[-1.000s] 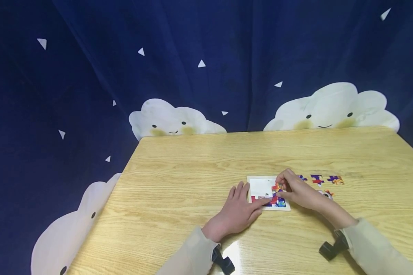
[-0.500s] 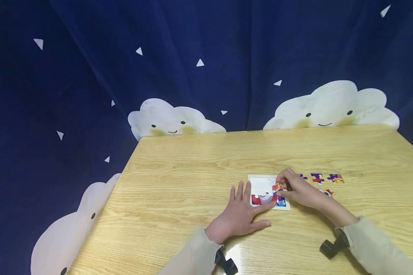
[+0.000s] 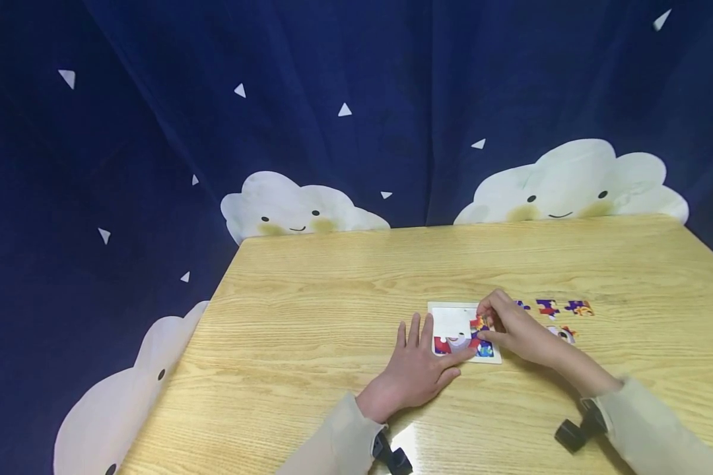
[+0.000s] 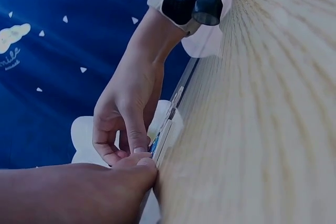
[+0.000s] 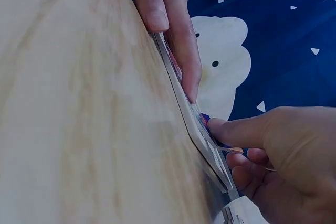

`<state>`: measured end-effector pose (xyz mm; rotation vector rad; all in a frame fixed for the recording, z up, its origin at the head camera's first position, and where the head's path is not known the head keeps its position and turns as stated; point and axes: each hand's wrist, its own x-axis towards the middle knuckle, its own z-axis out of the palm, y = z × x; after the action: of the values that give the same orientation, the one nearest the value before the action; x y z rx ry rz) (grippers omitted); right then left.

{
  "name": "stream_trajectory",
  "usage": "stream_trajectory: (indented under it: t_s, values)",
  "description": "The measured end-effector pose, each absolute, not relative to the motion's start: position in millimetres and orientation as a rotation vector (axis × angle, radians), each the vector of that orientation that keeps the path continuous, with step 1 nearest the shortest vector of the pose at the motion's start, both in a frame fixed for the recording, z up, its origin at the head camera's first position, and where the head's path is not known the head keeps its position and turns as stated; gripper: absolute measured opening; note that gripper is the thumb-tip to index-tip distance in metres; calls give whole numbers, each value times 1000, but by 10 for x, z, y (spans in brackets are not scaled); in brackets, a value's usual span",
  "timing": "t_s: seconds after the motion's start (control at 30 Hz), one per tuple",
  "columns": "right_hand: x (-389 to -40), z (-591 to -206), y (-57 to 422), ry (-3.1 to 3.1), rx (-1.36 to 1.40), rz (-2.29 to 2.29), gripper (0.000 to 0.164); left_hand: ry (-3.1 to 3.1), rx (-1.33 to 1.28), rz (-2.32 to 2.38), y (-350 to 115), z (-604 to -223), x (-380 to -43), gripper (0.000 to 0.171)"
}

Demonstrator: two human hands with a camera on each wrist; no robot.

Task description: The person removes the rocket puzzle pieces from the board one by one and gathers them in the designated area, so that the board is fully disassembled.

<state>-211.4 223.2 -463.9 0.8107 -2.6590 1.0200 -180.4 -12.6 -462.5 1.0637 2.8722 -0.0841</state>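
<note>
A white-framed jigsaw puzzle lies on the table, its picture assembled along the bottom and right while a white area shows at the upper left. My left hand lies with fingers spread at its lower left, the straight index finger on the bottom row. With thumb and fingers, my right hand pinches a colourful puzzle piece at the frame's right side. Close up in the right wrist view, that hand's thumb is against the piece, low over the frame. The right fingers partly hide the frame's upper right corner.
Right of the frame lie several loose puzzle pieces, among them a purple and red one, a purple and orange one and one with an eye. A dark blue curtain with clouds hangs behind the wooden table.
My left index finger has slid right along the bottom row, uncovering more of the picture; the thumb spread out, then drew partly back. My right hand stays nearly in place with the piece.
</note>
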Motion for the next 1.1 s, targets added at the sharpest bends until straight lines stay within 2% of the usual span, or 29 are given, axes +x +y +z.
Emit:
stream_trajectory:
  t_s: [0.3, 0.83, 1.1]
  values:
    - [-2117, -4648, 2259, -2569, 826, 1022, 39, 2902, 1051, -126, -82, -4622, -1815, 45]
    - [-2108, -4692, 2275, -2572, 781, 1165, 36, 2894, 1009, -135, -70, -4594, -1781, 44]
    - [-2085, -4674, 2286, -2606, 638, 1374, 26, 2897, 1011, -137, -79, -4606, -1774, 44]
